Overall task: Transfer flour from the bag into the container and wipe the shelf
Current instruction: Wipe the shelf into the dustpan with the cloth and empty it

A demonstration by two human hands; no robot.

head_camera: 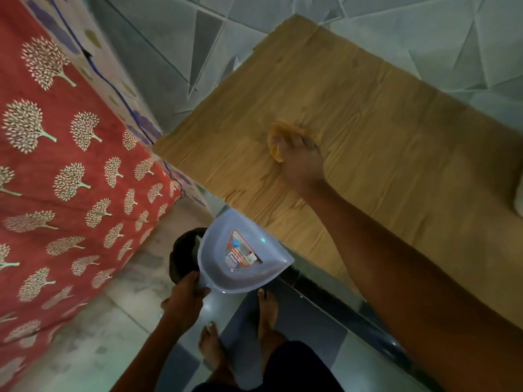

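Head view, looking down. The right hand lies palm down near the middle of the shelf, a flat board covered in tan wood-grain sheeting. Its fingers are curled over a crumpled yellow-orange wiping cloth and press it to the surface. The cloth shows beyond the fingertips and along the thumb side of the hand. The right forearm runs from the lower right corner diagonally across the shelf's near edge.

The left hand is lower in the frame, below and in front of the shelf's near corner. It grips the narrow end of a pale lavender plastic dustpan, with the thumb on top. The open pan faces upward and bears a red, white and blue printed label. The wide lip of the pan sits just beside the shelf edge; whether the two touch cannot be told.

A dark round object sits on the floor under the dustpan, partly hidden by it. The person's two bare feet stand on a glossy floor of grey and blue tiles. A red fabric printed with white trees fills the left side. Grey wall tiles with an angular line pattern rise behind the shelf. A small white object is cut off by the right edge of the frame, on the shelf.
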